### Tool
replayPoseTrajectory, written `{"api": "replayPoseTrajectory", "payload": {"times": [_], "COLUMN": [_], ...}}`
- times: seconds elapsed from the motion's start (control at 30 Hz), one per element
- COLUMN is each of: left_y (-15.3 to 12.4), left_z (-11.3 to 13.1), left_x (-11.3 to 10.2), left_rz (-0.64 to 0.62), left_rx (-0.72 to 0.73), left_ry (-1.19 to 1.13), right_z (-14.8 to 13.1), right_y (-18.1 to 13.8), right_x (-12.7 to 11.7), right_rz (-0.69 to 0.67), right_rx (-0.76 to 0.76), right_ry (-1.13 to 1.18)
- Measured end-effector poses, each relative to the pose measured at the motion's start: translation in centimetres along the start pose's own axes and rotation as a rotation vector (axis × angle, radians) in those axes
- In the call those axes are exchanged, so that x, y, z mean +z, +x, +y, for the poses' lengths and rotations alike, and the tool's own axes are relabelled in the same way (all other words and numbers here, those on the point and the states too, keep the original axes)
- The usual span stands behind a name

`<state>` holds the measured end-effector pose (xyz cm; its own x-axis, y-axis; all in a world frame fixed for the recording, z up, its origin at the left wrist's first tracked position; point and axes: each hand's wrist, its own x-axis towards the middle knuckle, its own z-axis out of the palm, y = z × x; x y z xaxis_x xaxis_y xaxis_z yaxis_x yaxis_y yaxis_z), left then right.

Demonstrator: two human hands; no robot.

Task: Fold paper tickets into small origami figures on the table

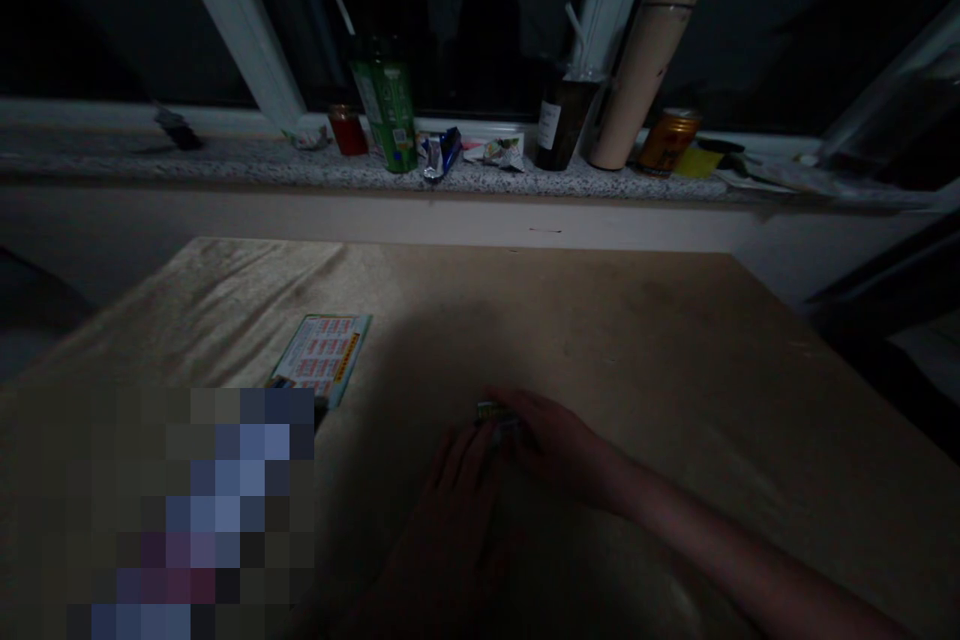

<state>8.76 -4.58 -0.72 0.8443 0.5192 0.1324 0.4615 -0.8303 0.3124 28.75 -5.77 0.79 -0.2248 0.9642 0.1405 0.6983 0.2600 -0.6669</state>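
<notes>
My left hand (459, 485) lies low over the table, its fingers stretched forward and fairly flat. Their tips reach the near edge of a small, flat rectangular piece (493, 411) with a greenish-yellow strip along its top. From the right, my right hand (559, 435) curls its fingers round the far and right sides of this piece. Dim light and the fingers hide much of it, and I cannot make out its kind. Both hands are in shadow.
A printed card with red rows (319, 350) lies on the brown tabletop (637, 340), left of my hands. Pixelation covers the lower left. On the granite sill (255, 160) stand a green cup (390, 110), a dark cup (561, 125), a tall flask (645, 70) and an orange can (667, 142).
</notes>
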Motion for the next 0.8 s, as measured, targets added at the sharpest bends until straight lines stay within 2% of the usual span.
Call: {"api": "replayPoseTrajectory", "payload": {"times": [0.2,0.33,0.57,0.8], "left_y": [0.1,-0.1,-0.3,-0.5], "left_z": [-0.1,-0.3,-0.5,-0.6], "left_x": [-0.6,-0.7,-0.4,-0.4], "left_rz": [0.066,0.085,0.068,0.033], "left_rx": [-0.122,-0.201,-0.049,0.012], "left_ry": [-0.145,-0.192,-0.198,-0.263], "right_z": [-0.5,-0.6,0.3,0.4], "right_y": [0.2,-0.1,-1.1,-2.2], "right_x": [0.1,0.3,1.0,1.2], "right_rz": [0.006,0.035,0.114,0.178], "right_rx": [-0.014,-0.1,-0.319,-0.351], "right_ry": [-0.121,-0.259,-0.452,-0.452]}}
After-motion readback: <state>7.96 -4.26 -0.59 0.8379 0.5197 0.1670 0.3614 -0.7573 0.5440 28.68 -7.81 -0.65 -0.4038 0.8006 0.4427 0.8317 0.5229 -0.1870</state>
